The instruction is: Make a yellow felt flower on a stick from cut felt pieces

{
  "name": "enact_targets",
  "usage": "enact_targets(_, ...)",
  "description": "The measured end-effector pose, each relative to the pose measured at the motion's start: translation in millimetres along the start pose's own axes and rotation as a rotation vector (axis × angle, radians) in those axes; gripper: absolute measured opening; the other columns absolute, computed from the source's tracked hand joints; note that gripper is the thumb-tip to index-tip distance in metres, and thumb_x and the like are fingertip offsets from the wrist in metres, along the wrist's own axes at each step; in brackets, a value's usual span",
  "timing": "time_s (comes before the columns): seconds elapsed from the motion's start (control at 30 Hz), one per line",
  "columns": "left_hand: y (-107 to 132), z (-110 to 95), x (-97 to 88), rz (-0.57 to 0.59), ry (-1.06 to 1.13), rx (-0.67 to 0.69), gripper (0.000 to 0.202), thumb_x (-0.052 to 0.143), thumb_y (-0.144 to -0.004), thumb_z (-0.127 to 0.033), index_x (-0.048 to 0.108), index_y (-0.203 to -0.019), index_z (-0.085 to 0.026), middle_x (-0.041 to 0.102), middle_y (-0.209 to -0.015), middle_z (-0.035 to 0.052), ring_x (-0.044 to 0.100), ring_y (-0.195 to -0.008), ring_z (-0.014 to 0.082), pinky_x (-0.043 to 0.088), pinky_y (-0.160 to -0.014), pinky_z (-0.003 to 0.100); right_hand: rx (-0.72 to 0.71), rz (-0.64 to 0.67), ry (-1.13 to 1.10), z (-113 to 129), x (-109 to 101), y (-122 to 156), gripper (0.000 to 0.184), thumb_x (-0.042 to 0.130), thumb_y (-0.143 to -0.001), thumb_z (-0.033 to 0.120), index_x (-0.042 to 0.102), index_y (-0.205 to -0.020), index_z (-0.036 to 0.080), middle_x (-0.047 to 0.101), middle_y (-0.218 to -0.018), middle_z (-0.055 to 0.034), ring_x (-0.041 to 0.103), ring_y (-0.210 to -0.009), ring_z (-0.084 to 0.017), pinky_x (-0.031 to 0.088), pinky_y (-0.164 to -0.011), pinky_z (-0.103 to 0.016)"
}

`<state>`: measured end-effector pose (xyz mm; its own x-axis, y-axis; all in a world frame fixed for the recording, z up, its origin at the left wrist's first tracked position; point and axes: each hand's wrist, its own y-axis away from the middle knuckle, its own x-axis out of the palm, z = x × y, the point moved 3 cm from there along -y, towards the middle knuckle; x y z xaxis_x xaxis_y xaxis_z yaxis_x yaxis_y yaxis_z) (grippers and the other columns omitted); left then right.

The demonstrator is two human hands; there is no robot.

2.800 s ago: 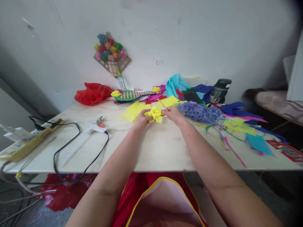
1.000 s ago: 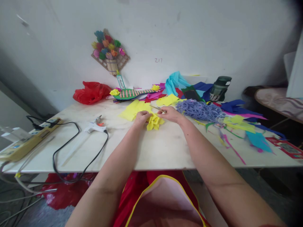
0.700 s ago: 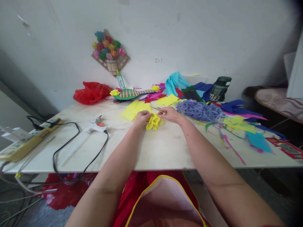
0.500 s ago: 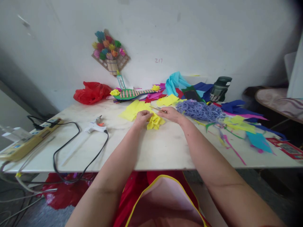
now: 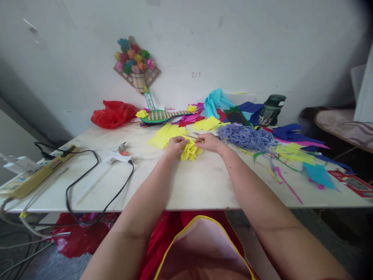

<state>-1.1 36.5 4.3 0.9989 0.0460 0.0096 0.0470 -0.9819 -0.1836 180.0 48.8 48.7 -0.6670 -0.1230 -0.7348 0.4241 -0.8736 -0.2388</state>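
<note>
Over the middle of the table, my left hand [image 5: 175,146] pinches the edge of a ruffled yellow paper flower [image 5: 190,150]. My right hand [image 5: 210,142] is closed around a pair of scissors [image 5: 197,134], whose metal tips point left above the flower. A thin brownish stick [image 5: 189,137] also runs out from the right fingers; how it is gripped is partly hidden. The right fingertips are close to the flower's upper right petals. Behind both hands lie flat yellow paper sheets [image 5: 161,135].
A white glue gun [image 5: 118,155] and its cord lie left, near a power strip [image 5: 37,173]. Purple string [image 5: 244,136], coloured paper [image 5: 319,175] and a dark bottle [image 5: 272,110] are right. A red bag [image 5: 113,114] and a checked paper-flower craft piece [image 5: 166,115] stand behind.
My right hand has shifted slightly left and closer to the yellow flower, with the scissors still in it. The stick shows more clearly beside the blades. My left hand stays in place.
</note>
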Motion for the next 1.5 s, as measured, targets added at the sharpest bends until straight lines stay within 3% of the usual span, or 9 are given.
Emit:
enact_targets(0.37,0.9,-1.2,0.1,0.011,-0.006,0.008,0.037,0.084,-0.057,-0.044,0.057,-0.06,-0.019,0.052,-0.054,-0.0044,0.046,-0.053,0.0104,0.035,-0.055,0.025,0.012,-0.053,0.063,-1.5,0.3,-1.9,0.013,0.069,-0.079,0.023,0.078,-0.084,0.016,0.076,-0.08,-0.0038,0.065,-0.075,-0.017,0.045,-0.068,-0.024)
enact_targets(0.83,0.1,-1.7,1.8,-0.001,-0.021,0.008,0.038,0.084,-0.056,-0.045,0.057,-0.059,-0.019,0.051,-0.054,-0.0047,0.045,-0.054,0.0101,0.032,-0.055,0.025,0.022,-0.083,0.175,4.7,-1.1,0.9,0.01,0.067,-0.079,0.023,0.074,-0.076,0.017,0.074,-0.077,-0.0036,0.062,-0.075,-0.017,0.039,-0.065,-0.025)
enact_targets(0.97,-0.9,0.3,1.7,0.033,-0.028,0.007,0.036,0.082,-0.058,-0.044,0.057,-0.06,-0.019,0.051,-0.056,-0.0042,0.045,-0.054,0.0104,0.033,-0.055,0.026,-0.005,-0.063,0.127,4.4,-2.8,0.9,0.031,0.061,-0.089,0.039,0.066,-0.067,0.017,0.066,-0.066,-0.0017,0.056,-0.068,-0.016,0.037,-0.063,-0.026)
enact_targets(1.07,-2.1,2.5,1.1,0.058,-0.059,0.01,0.035,0.081,-0.058,-0.045,0.058,-0.06,-0.019,0.051,-0.055,-0.0042,0.045,-0.054,0.0103,0.032,-0.056,0.026,-0.037,-0.021,0.048,2.2,-1.9,-0.1,0.036,0.051,-0.096,0.04,0.067,-0.072,0.018,0.063,-0.063,-0.0007,0.055,-0.068,-0.016,0.039,-0.065,-0.026)
enact_targets(1.2,-1.4,2.7,1.5,0.108,-0.072,0.008,0.036,0.082,-0.058,-0.047,0.061,-0.061,-0.018,0.052,-0.056,-0.0037,0.045,-0.054,0.0105,0.033,-0.057,0.026,-0.064,0.016,-0.041,-4.2,2.9,-2.6,0.028,0.053,-0.094,0.037,0.074,-0.089,0.018,0.068,-0.072,-0.0009,0.059,-0.069,-0.016,0.044,-0.068,-0.026)
enact_targets(1.3,1.1,0.2,2.1,0.133,-0.084,0.003,0.035,0.082,-0.058,-0.047,0.064,-0.064,-0.018,0.055,-0.057,-0.0031,0.047,-0.056,0.0114,0.035,-0.059,0.027,-0.112,0.018,-0.082,-6.9,5.1,-4.6,0.027,0.058,-0.092,0.035,0.077,-0.1,0.019,0.075,-0.088,-0.0032,0.065,-0.08,-0.018,0.047,-0.076,-0.028)
enact_targets(1.4,3.7,-3.5,3.4,0.156,-0.091,0.02,0.033,0.081,-0.058,-0.045,0.065,-0.065,-0.018,0.057,-0.06,-0.003,0.049,-0.058,0.0116,0.037,-0.06,0.027,-0.148,0.009,-0.059,-6.6,3.9,-5.6,0.026,0.058,-0.093,0.031,0.08,-0.1,0.02,0.078,-0.101,-0.0053,0.067,-0.093,-0.021,0.048,-0.084,-0.029)
enact_targets(1.5,5.2,-6.0,4.2,0.152,-0.102,0.027,0.031,0.081,-0.058,-0.043,0.062,-0.061,-0.018,0.055,-0.058,-0.0038,0.047,-0.057,0.0107,0.035,-0.058,0.026,-0.141,-0.029,0.02,-6.3,0.3,-6.0,0.026,0.058,-0.094,0.031,0.081,-0.094,0.02,0.077,-0.097,-0.0058,0.066,-0.093,-0.021,0.047,-0.081,-0.029)
